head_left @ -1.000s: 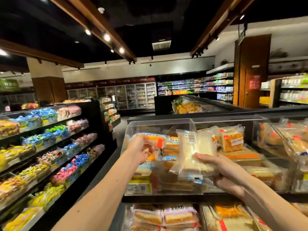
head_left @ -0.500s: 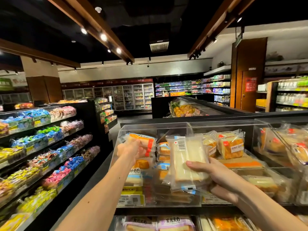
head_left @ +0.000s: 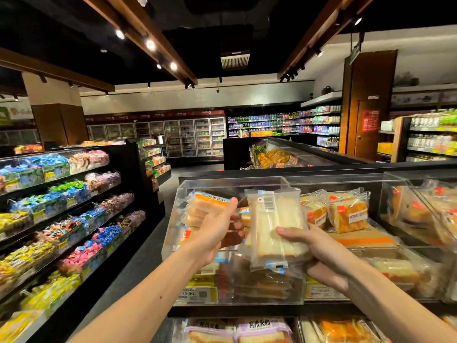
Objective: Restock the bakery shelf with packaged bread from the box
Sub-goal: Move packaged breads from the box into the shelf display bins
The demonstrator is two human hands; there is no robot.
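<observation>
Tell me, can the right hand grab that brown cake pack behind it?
Probably not yet: the right hand grips a white bread pack. The cake pack stands close beyond, nothing visibly between, so once emptied it likely could.

Two hands [head_left: 217, 233] [head_left: 324, 258], two gripped bread packs [head_left: 202, 206] [head_left: 274, 226], two orange-labelled toast packs [head_left: 315, 212] [head_left: 347, 212], two purple-labelled packs [head_left: 210, 330] [head_left: 262, 329]
</observation>
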